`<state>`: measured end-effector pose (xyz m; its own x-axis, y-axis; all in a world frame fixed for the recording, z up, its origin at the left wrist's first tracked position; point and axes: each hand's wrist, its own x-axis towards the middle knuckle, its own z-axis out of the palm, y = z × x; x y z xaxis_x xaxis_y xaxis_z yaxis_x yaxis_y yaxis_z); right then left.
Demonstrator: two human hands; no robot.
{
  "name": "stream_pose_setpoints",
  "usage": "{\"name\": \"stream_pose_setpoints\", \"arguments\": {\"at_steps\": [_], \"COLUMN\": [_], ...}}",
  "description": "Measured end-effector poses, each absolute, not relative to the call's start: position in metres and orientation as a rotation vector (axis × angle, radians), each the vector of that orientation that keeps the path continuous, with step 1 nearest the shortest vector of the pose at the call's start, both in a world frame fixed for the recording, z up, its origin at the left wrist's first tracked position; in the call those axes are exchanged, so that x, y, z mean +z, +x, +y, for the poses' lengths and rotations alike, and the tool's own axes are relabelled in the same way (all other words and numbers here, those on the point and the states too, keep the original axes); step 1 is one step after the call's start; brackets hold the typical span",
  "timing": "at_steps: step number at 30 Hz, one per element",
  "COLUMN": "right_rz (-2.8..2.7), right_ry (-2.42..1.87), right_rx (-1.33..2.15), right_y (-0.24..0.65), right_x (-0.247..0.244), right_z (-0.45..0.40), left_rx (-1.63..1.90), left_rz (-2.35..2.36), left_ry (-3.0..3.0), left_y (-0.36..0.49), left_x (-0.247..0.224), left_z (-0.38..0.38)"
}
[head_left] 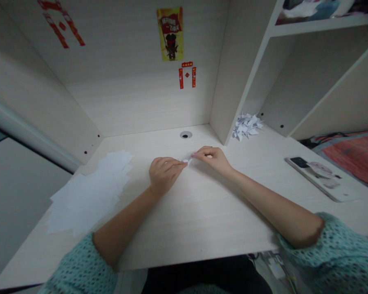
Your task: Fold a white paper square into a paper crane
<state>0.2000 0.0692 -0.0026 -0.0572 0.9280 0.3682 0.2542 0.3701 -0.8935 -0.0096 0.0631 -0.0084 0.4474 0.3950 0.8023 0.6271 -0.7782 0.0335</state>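
A small piece of white paper (187, 161) is held just above the middle of the desk, between my two hands. My left hand (165, 173) pinches its left side between thumb and fingers. My right hand (211, 158) has thumb and forefinger closed at its right end. The paper looks narrow and folded or twisted, but its exact shape is too small to make out. Left of my left hand lies a spread stack of white paper sheets (92, 192). Beyond my right hand, a heap of small folded paper pieces (247, 125) sits beside the upright partition.
A phone (322, 178) lies on the desk (202, 220) at the right, near a red cloth (355, 155). A round cable hole (185, 134) is set near the back wall. The partition (242, 65) rises at the right rear. Cables show below the front edge.
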Motion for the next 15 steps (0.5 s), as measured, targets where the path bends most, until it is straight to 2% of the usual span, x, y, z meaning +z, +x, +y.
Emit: {"name": "stream_pose_setpoints", "arguments": {"at_steps": [9,15], "right_rz": [-1.817,-1.929], "right_ry": [-1.138,-1.249], "right_rx": [0.578,0.444], "right_y": [0.212,0.287], "right_x": [0.008,0.034], "right_z": [0.072,0.051], "left_rx": [-1.230,-1.277], "left_rz": [-0.967,-1.122], "left_ry": [-2.436,-2.521], "left_y": [-0.010,-0.007], "left_x": [-0.012,-0.016], "left_z": [0.067,0.076]}}
